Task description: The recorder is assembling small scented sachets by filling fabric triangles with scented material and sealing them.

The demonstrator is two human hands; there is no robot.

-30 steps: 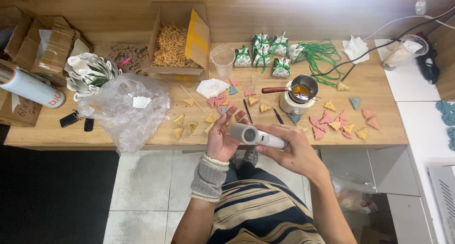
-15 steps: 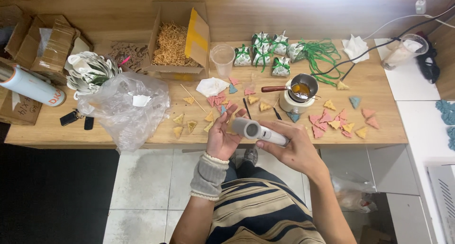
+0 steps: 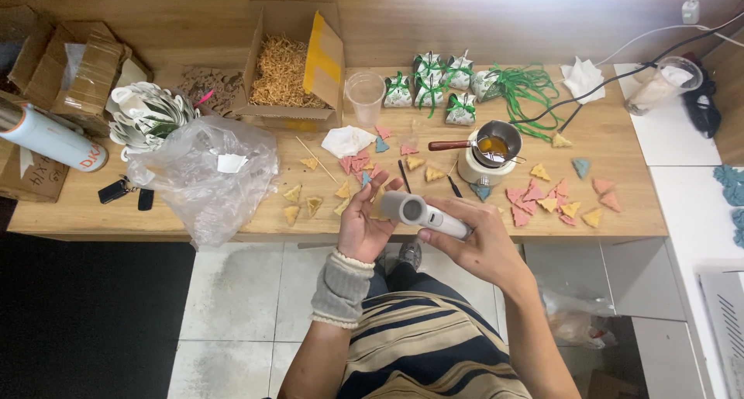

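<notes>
box behind bag, pot perhaps rightward

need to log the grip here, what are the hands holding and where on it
The right hand grips a white handheld tool by its rear handle end. The left hand cups beside its grey front tip.

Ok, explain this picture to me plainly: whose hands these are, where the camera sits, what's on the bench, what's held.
The camera sits on a person's head, looking down, so both hands are theirs. The right hand holds a white handheld tool, its round end towards the open left hand, whose fingers are at the tool's tip. The wooden bench carries small coloured triangles, a little pot of amber liquid, green-ribboned packets, a box of shredded filler, a clear cup and a plastic bag.
</notes>
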